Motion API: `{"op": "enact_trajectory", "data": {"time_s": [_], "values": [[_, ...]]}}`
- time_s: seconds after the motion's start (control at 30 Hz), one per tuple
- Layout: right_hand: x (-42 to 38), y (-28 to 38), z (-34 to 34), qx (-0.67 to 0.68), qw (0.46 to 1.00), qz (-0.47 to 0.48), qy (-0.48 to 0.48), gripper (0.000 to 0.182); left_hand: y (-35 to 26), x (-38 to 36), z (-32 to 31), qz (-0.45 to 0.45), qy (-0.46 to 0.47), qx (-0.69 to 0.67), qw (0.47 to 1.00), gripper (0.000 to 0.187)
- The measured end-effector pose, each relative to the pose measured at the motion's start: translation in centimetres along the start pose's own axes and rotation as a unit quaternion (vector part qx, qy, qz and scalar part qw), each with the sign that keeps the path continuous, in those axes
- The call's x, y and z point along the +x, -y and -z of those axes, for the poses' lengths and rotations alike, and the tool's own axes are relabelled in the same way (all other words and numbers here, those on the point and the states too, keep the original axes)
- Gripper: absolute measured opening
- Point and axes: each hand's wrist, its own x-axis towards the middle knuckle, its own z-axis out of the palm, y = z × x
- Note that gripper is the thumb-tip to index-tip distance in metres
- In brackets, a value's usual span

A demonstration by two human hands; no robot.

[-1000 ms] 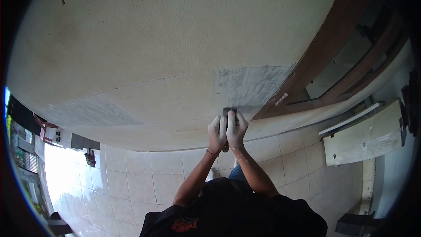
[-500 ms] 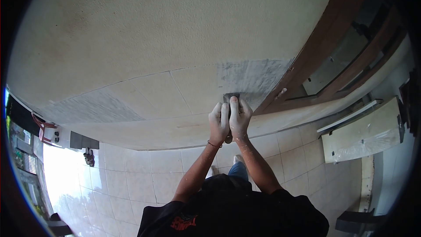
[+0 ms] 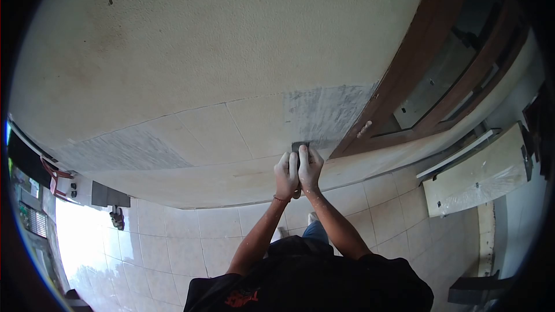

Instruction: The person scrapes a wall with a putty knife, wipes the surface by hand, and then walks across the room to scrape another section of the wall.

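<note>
Both of my hands are closed together around a scraper, its dark flat blade against the lower part of the wall and a rounded handle end showing below. My left hand, with a bracelet at the wrist, grips it from the left. From the other side my right hand wraps it, thumb pointing up toward the blade. Whitish dust coats both hands. Just above the blade, a rough grey patch marks the cream wall. The fingers hide most of the scraper.
A brown wooden door frame borders the wall on the right. Another grey scraped patch lies to the left. A pale panel under plastic stands at right. Shoes sit by a grey mat on the tiled floor.
My hands and the scraper have moved down the wall, away from the grey patch. The camera view has shifted slightly.
</note>
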Motion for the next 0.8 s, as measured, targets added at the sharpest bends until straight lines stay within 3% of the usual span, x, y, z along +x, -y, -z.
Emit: {"op": "enact_trajectory", "data": {"time_s": [0.1, 0.23, 0.3, 0.4, 0.47, 0.6, 0.7, 0.77, 0.8], "values": [[-1.5, -3.7, 0.3, 0.003, 1.0, -0.03, 0.005, 0.034, 0.5, 0.0, 0.0, -0.023, -0.014, 0.024, 0.999, 0.033], [2.3, 8.7, -1.0, 0.033, 0.999, -0.029, 0.032, 0.036, -7.4, 2.8, -0.8, 0.016, -0.003, -0.119, 0.993, 0.031], [2.2, 7.4, -1.1, 0.02, 1.0, -0.009, 0.019, 0.038, -7.3, 2.5, -0.4, 0.011, -0.001, -0.061, 0.998, 0.031], [-1.0, -1.6, -0.2, 0.002, 1.0, -0.007, -0.002, 0.035, 1.6, -0.4, 0.6, 0.014, 0.011, 0.046, 0.999, 0.031], [-1.6, -3.5, -0.3, 0.007, 1.0, -0.025, -0.009, 0.035, 2.7, -1.1, 0.5, 0.006, -0.004, 0.045, 0.999, 0.03], [2.1, 6.8, -1.1, -0.015, 1.0, 0.007, 0.023, 0.04, -7.6, 2.6, 0.0, -0.035, -0.013, -0.006, 0.999, 0.031], [2.7, 7.9, -1.5, 0.013, 1.0, -0.022, 0.018, 0.042, -9.0, 3.4, -0.1, -0.037, -0.006, -0.042, 0.998, 0.029], [0.6, 2.5, -0.8, -0.016, 1.0, 0.008, 0.012, 0.039, -3.4, 1.4, 0.5, -0.015, 0.002, 0.03, 0.999, 0.029], [-0.8, -0.5, -0.4, -0.018, 1.0, -0.026, 0.005, 0.036, -0.5, -0.1, 0.7, 0.008, -0.002, 0.036, 0.999, 0.028]]}}
